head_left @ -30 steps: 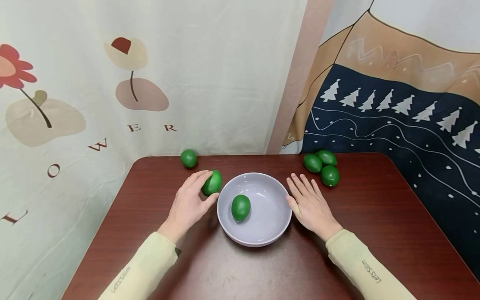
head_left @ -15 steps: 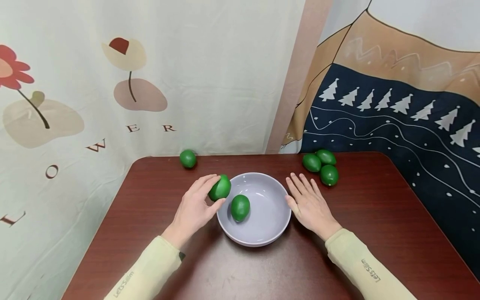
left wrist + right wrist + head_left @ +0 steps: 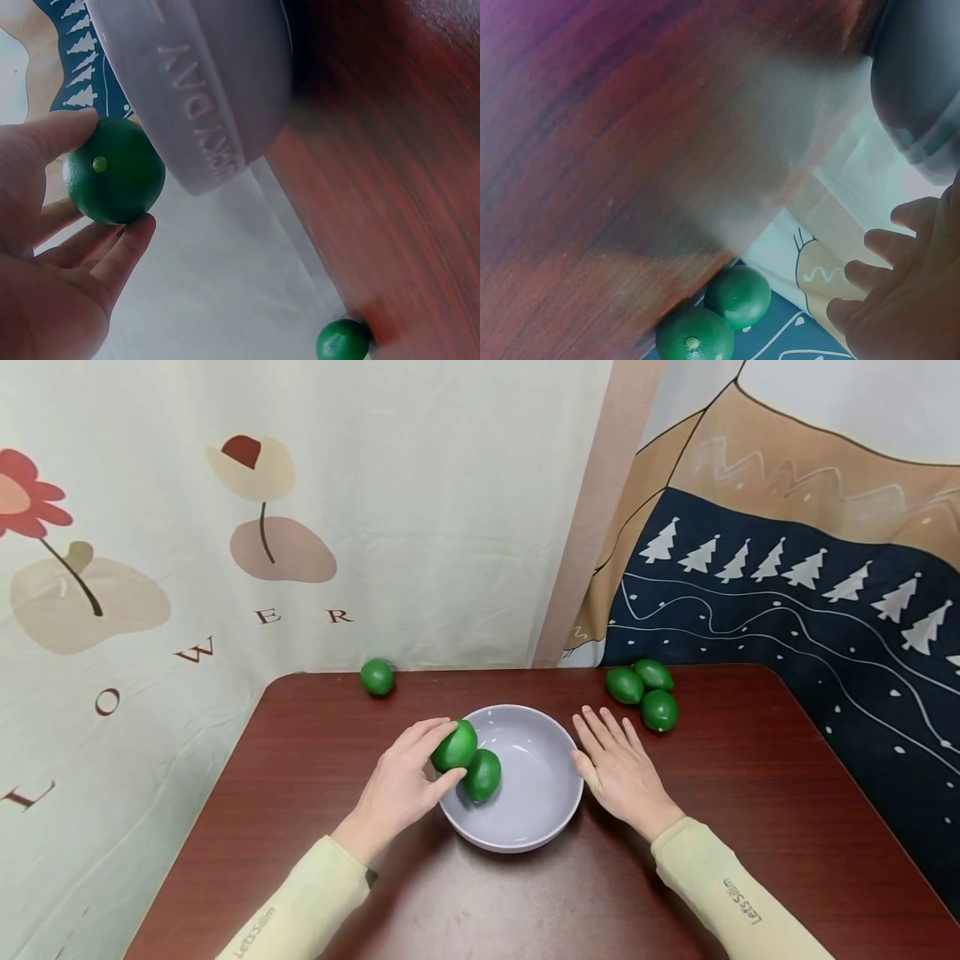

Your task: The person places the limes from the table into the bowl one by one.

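Observation:
My left hand [image 3: 402,778] pinches a green lime [image 3: 456,747] between thumb and fingers, over the left rim of a pale lilac bowl [image 3: 536,777]. In the left wrist view the held lime [image 3: 116,171] shows its stem end, close beside the bowl's outer wall [image 3: 202,90] with raised lettering. Another lime [image 3: 482,776] lies inside the bowl on its left side. My right hand [image 3: 621,770], fingers straight and slightly spread, is at the bowl's right rim with its thumb against it; the right wrist view shows these fingers [image 3: 889,247] beside the bowl.
A single lime [image 3: 377,677] sits at the table's back left edge. Toward the back right, three limes [image 3: 659,711] lie clustered just beyond my right fingertips. The dark red-brown wooden table [image 3: 315,760] ends at printed curtains [image 3: 450,527] hanging behind it.
My left hand has carried its lime rightward, from the table left of the bowl to over the bowl's left rim. The right hand, the bowl and the other limes have stayed in place.

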A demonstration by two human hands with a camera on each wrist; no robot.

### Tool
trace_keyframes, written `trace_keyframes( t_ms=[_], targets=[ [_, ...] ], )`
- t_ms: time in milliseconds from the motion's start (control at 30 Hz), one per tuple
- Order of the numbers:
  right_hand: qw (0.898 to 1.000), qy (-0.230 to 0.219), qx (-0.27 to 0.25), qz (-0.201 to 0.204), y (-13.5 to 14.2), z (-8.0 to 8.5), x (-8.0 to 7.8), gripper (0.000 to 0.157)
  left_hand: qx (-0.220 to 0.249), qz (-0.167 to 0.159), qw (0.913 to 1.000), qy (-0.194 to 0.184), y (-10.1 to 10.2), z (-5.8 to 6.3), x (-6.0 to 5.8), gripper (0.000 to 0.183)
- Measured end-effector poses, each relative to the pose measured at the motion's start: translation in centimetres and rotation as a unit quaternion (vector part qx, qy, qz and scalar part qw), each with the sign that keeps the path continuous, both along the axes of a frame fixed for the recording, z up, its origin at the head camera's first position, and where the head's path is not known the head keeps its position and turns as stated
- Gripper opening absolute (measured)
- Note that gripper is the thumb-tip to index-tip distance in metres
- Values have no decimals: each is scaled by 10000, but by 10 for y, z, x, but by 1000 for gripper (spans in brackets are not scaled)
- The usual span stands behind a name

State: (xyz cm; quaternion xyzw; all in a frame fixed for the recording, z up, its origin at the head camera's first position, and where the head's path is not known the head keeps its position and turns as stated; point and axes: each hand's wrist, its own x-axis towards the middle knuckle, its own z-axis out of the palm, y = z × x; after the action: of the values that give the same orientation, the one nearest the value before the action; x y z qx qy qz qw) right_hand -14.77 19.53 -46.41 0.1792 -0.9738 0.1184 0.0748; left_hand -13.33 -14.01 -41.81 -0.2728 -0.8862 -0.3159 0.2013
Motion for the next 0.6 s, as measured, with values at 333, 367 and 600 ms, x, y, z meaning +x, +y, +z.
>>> trace_keyframes(
  t_ms=[333, 367, 600],
  targets=[
    [10000, -40, 21, -30, 0, 1, 0, 60, -182, -316, 9993, -98, 7, 1, 4, 58],
    [10000, -41, 23, -29, 0, 1, 0, 60, -207, -337, 9991, -118, 8, 1, 4, 58],
    [10000, -24, 29, -21, 0, 0, 0, 60, -296, -507, 9981, -199, 11, -1, 8, 58]
  ],
)
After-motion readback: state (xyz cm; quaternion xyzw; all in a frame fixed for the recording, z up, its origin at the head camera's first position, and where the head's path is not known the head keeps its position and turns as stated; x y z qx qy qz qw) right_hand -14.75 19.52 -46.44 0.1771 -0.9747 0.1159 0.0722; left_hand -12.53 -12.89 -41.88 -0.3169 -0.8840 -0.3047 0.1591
